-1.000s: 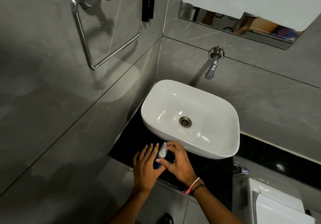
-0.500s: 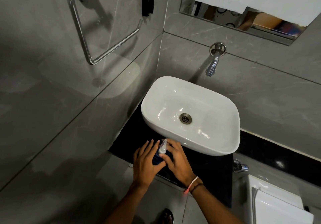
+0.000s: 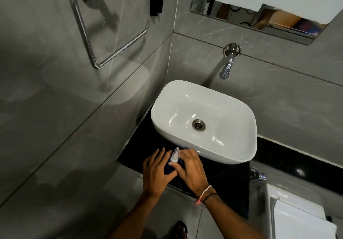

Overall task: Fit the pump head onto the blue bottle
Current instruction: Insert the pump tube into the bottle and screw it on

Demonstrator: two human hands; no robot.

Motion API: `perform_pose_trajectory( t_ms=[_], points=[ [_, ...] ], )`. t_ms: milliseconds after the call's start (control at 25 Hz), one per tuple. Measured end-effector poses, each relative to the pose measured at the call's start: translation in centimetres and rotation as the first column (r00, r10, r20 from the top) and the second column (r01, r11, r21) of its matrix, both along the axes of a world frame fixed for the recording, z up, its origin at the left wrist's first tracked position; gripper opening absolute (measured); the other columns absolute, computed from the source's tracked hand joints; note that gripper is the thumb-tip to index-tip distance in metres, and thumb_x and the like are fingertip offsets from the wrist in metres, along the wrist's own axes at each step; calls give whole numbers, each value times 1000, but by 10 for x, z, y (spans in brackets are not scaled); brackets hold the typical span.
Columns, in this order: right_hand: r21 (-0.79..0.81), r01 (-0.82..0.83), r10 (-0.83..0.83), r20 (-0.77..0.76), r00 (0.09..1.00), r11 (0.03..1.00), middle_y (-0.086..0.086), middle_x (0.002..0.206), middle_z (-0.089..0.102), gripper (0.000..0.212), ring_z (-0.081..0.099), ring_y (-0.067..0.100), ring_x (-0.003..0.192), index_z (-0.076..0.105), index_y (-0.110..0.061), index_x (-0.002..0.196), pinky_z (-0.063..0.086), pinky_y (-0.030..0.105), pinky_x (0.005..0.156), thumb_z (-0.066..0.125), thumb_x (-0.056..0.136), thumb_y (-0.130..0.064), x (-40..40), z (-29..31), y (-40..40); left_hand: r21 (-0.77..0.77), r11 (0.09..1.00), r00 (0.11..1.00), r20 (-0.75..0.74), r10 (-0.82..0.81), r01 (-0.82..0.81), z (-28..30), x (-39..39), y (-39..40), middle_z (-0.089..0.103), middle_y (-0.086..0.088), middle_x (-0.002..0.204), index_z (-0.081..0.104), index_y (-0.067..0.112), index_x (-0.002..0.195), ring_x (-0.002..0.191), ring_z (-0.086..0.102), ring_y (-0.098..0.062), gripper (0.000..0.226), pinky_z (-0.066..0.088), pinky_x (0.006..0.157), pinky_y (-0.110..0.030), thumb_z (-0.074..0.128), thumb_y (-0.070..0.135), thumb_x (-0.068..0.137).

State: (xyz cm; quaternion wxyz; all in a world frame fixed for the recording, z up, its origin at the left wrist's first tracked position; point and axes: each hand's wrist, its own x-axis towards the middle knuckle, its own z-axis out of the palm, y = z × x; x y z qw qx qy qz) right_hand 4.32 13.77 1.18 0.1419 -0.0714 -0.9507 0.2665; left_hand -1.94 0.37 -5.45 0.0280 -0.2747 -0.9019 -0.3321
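Note:
The blue bottle (image 3: 169,168) stands on the black counter (image 3: 226,183), just in front of the white basin, mostly hidden between my hands. My left hand (image 3: 157,170) wraps its left side with the fingers spread upward. The clear white pump head (image 3: 175,155) sits on top of the bottle, its nozzle pointing toward the basin. My right hand (image 3: 191,168) grips the bottle's neck at the base of the pump head. Whether the pump is fully seated is hidden.
A white basin (image 3: 239,153) sits on the counter with a chrome wall tap (image 3: 227,66) above it. A chrome towel ring (image 3: 104,60) hangs on the left wall. A mirror (image 3: 241,16) is above, a white toilet tank (image 3: 297,220) at lower right, and a small valve (image 3: 257,175) beside it.
The hands and bottle stay in the same spot by the basin. My right fingers shift slightly around the pump base; the camera view tilts a little.

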Motion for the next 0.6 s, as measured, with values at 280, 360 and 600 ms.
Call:
perform_pose_trajectory(
  t_ms=[280, 360, 600],
  points=[
    [176, -291, 285, 58, 957, 940, -2, 146, 58, 49, 50, 15, 135, 54, -23, 141, 40, 32, 109, 68, 94, -32, 1, 38, 26, 32, 999, 999, 0, 36, -36, 5, 3, 0, 69, -7, 129, 69, 17, 122, 126, 60, -27, 72, 51, 95, -50, 74, 64, 69],
    [296, -306, 276, 140, 951, 905, 2, 123, 72, 29, 62, 22, 119, 67, -20, 123, 47, 35, 96, 66, 96, -29, -8, 48, 27, 34, 999, 999, -19, 43, -42, 6, 3, -1, 70, -6, 129, 69, 18, 122, 125, 60, -26, 76, 52, 95, -48, 64, 74, 70],
    [102, -262, 230, 254, 940, 960, 0, 89, 76, 48, 69, 20, 87, 59, -23, 132, 56, 33, 75, 72, 90, -42, -2, 55, 10, -16, 1000, 1000, -1, -1, 1, 1, 2, -1, 68, -7, 131, 68, 18, 124, 127, 59, -28, 66, 53, 92, -55, 82, 47, 68]
  ],
)
